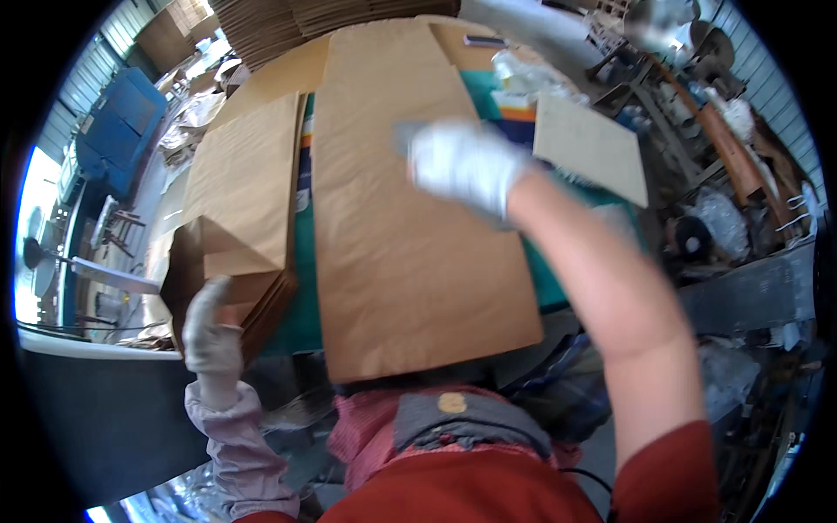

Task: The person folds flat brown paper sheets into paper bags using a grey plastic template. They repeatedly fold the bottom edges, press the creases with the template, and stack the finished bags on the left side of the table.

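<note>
A long brown paper bag [401, 261] lies flat down the middle of the table, its near end overhanging the edge. Over its right side is my right hand [471, 170], in a white glove and smeared by motion. Its fingers are closed on a grey flat thing [406, 136], mostly hidden and too blurred to name. At the left lies a stack of brown paper bags [244, 174], with folded, partly opened near ends. My left hand [214, 336], gloved with a bare fingertip showing, is at those ends, fingers apart; whether it touches the paper is unclear.
The table has a green cover [302, 261]. A pale flat board [588, 148] and clear plastic [523, 74] lie on the right, with a phone [485, 41] at the far edge. Stacked brown cardboard [323, 17] stands behind. A fan [39, 253] is at far left.
</note>
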Action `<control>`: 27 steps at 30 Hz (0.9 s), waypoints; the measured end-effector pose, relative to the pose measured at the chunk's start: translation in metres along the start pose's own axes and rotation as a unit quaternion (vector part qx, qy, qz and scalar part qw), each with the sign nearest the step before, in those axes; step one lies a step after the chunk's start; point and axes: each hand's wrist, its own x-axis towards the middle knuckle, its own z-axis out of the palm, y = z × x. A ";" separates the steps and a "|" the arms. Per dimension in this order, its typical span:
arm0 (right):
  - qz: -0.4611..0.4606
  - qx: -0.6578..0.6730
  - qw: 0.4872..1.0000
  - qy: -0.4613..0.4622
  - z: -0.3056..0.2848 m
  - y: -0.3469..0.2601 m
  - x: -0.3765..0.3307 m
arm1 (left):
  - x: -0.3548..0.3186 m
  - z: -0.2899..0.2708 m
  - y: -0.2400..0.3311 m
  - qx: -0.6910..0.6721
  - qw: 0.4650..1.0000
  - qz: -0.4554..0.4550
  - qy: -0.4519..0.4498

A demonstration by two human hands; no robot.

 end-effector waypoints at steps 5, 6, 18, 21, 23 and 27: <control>0.080 -0.012 0.978 -0.191 0.068 -0.027 -0.137 | 0.022 0.114 0.050 0.263 0.915 0.074 -0.297; 0.093 -0.046 0.987 -0.121 0.087 -0.017 -0.152 | 0.023 0.130 0.048 0.296 0.899 0.075 -0.313; 0.465 0.258 0.846 0.030 0.116 0.065 -0.208 | -0.010 0.170 -0.021 0.271 0.943 0.078 -0.175; 0.431 0.252 0.866 0.021 0.125 0.088 -0.212 | -0.008 0.173 -0.019 0.257 0.948 0.080 -0.171; 0.436 0.248 0.865 0.002 0.127 0.094 -0.213 | -0.007 0.173 -0.020 0.247 0.951 0.084 -0.168; 0.428 0.383 0.818 0.005 0.118 0.091 -0.214 | -0.007 0.169 -0.021 0.240 0.952 0.078 -0.172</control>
